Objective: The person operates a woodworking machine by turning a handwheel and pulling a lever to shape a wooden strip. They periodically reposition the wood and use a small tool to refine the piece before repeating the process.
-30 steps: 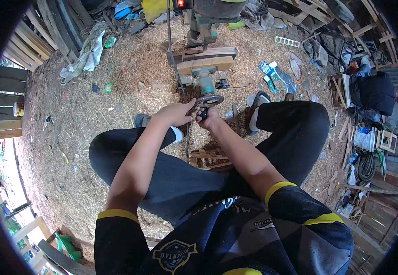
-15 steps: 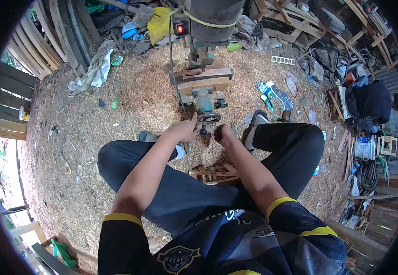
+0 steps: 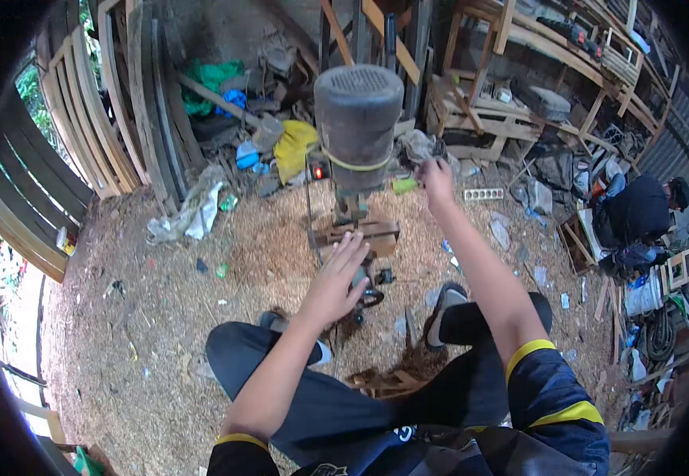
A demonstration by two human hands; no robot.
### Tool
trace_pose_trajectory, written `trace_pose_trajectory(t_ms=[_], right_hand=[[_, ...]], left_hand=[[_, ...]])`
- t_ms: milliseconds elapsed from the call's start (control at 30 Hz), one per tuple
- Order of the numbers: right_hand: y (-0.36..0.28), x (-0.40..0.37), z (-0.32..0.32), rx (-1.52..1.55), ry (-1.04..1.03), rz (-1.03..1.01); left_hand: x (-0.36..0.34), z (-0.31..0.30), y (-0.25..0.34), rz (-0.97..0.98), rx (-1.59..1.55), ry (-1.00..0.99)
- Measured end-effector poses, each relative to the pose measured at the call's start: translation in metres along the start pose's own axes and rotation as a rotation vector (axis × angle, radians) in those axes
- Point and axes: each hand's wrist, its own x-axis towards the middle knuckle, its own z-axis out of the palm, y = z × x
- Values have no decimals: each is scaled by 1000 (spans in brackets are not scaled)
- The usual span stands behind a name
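A machine with a dark cylindrical motor (image 3: 358, 119) and a yellow band stands in front of me. Below the motor, a wooden piece (image 3: 382, 244) lies across the machine's clamp. My left hand (image 3: 341, 274) rests flat with fingers stretched at the near left edge of the wood, over part of the clamp. Part of the dark handwheel (image 3: 371, 298) shows just under that hand. My right hand (image 3: 437, 178) is raised to the right of the motor, fingers bent; whether it holds anything is too small to tell. A red light glows on the switch box (image 3: 317, 171).
Wood shavings cover the ground (image 3: 162, 333). Slatted boards (image 3: 158, 111) lean at the left. A power strip (image 3: 483, 193) lies to the right of the machine. Another person (image 3: 638, 210) sits at the far right near a small wooden frame (image 3: 680, 270).
The view has tilted up, showing the motor's top. My left hand has moved from beside the handwheel up to the wood. My right hand has left the handwheel area and risen beside the motor.
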Motion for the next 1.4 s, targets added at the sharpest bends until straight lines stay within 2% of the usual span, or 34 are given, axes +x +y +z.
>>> trace_pose_trajectory(t_ms=[33, 100, 133, 167, 200, 267, 300, 367, 433, 467, 567, 600, 700, 733, 900, 967, 1067, 1200, 1333, 1400], right_hand=[[-32, 8, 15, 11, -22, -99], [-87, 25, 47, 143, -121, -137], [-103, 35, 56, -18, -110, -188], [-114, 48, 69, 38, -174, -318], [-138, 45, 81, 42, -213, -234], [-165, 73, 106, -34, -210, -337], [-161, 111, 124, -111, -161, -520], [-201, 104, 132, -175, -178, -517], [-218, 124, 145, -37, -329, -558], [-215, 148, 156, -159, -257, -604], [-253, 112, 157, -457, -83, -693], [-256, 110, 167, -365, 61, -819], [-267, 112, 156, -291, 62, -681], [-263, 114, 157, -202, 150, -802], [-257, 148, 154, -14, -147, -606], [-282, 108, 148, 241, -421, -274], [-298, 71, 136, 242, -548, -114], [-280, 72, 123, 185, -518, -322], [-258, 53, 118, 227, -350, -560], [-261, 38, 104, 274, -483, -454]], left_hand=[[2, -5, 10, 13, -9, 38], [7, -12, 23, 37, 5, 110], [10, -15, 30, 42, 20, 143], [18, -17, 33, 57, 37, 186], [25, -17, 34, 69, 67, 213], [37, -19, 42, 92, 98, 283], [43, -19, 44, 100, 125, 326], [55, -20, 47, 130, 113, 390], [65, -20, 46, 139, 125, 443], [69, -18, 45, 134, 142, 465], [83, -22, 50, 111, 128, 535], [88, -25, 53, 104, 118, 565], [100, -29, 58, 72, 127, 604], [102, -31, 58, 58, 165, 590], [109, -26, 65, 22, 176, 597], [110, -22, 67, 25, 156, 573], [109, -22, 77, 24, 153, 569], [109, -38, 92, 67, 183, 579], [121, -83, 110, 101, 152, 656], [134, -100, 113, 111, 150, 696]])
